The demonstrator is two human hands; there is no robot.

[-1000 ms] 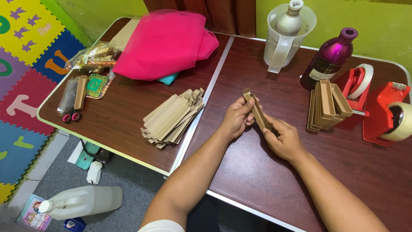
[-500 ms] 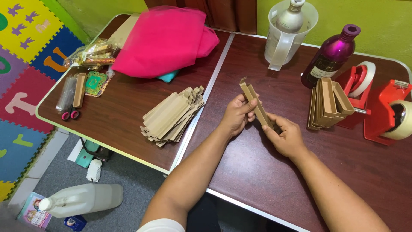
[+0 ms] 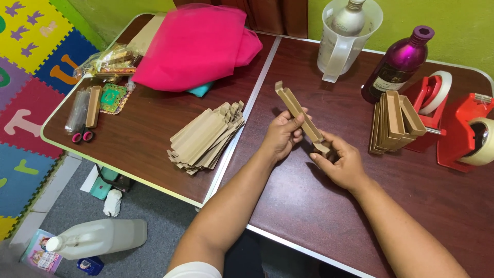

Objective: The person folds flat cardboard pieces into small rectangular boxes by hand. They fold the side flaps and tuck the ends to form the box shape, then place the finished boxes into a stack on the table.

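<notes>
We are holding a long, narrow kraft-paper box (image 3: 300, 116) slantwise above the dark brown table (image 3: 309, 206), our left hand (image 3: 284, 135) pinching it around its middle and our right hand (image 3: 339, 162) gripping its lower end with fingers curled closed. Its open upper end is pointing toward the clear jug (image 3: 343, 38), well apart from it. A fanned stack of flat box blanks (image 3: 206, 139) is lying to our left, its edge just beside the seam between the two tabletops. A small pile of folded boxes (image 3: 395, 122) is sitting near our right, touching the red tape dispenser (image 3: 432, 110). Bare wood is stretching between our forearms and the near table edge
</notes>
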